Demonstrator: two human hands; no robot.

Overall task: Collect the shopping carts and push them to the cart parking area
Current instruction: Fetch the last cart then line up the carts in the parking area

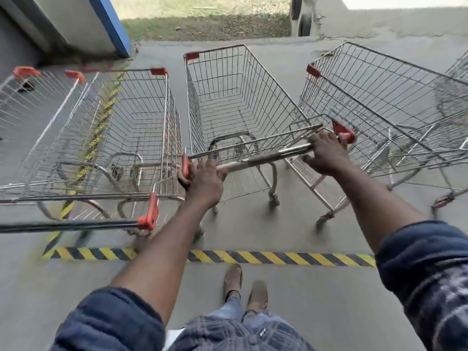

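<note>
Holding what, those two?

Both are on the handle bar (263,158) of the middle cart (228,97). My left grip (202,178) is curled round the bar's left end, right against the orange end cap (186,165). My right grip (326,153) is wrapped round the right end, beside the other orange cap (343,131).

Where does that cart stand?

It stands on the concrete floor (304,300), beyond the yellow-and-black stripe (253,257). My shoes (233,277) are on the near side of that stripe. The cart sits skewed, with the right end of its handle farther from me than the left. Its basket is empty.

And what's round it?

The left cart (121,127) is just beside it, the two basket sides close together, and its black handle (76,225) reaches toward me. Further left is one more cart (33,102); it's blurred, so I cannot tell whether those two touch. The right cart (379,110) is angled away, its near corner close to my right grip, though contact I cannot make out. A bit of wire basket (453,72) shows at the right edge.

Anything past them?

A blue-edged wall (109,24) is at the far left, then a grass strip (202,26) and a tyre (305,27).
</note>
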